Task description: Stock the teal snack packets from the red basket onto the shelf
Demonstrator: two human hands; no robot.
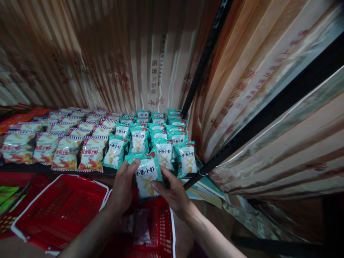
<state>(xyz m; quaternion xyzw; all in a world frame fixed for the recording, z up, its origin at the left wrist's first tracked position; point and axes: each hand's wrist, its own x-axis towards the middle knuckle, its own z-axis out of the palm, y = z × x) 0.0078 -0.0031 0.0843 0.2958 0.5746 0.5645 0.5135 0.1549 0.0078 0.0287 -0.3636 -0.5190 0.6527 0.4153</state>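
Observation:
A teal-and-white snack bag (pixel 146 176) is held up between both hands, its printed front turned toward me. My left hand (pixel 124 182) grips its left side, thumb on the upper front. On the other side, my right hand (pixel 173 190) pinches the bag, thumb across the lower front and fingers behind it. Just beyond stand rows of matching teal snack bags (pixel 185 159) on the shelf. Below the held bag is a red basket (pixel 172 229) with a clear-wrapped packet (pixel 142 227) inside, partly hidden by my arms.
White-and-orange snack bags (pixel 91 152) fill the shelf's left part, with orange packets (pixel 16 120) farther left. Another red basket (pixel 64 200) sits at lower left, beside green packets (pixel 8 195). Black shelf posts (pixel 206 61) and draped printed curtains (pixel 161 71) bound the back and right.

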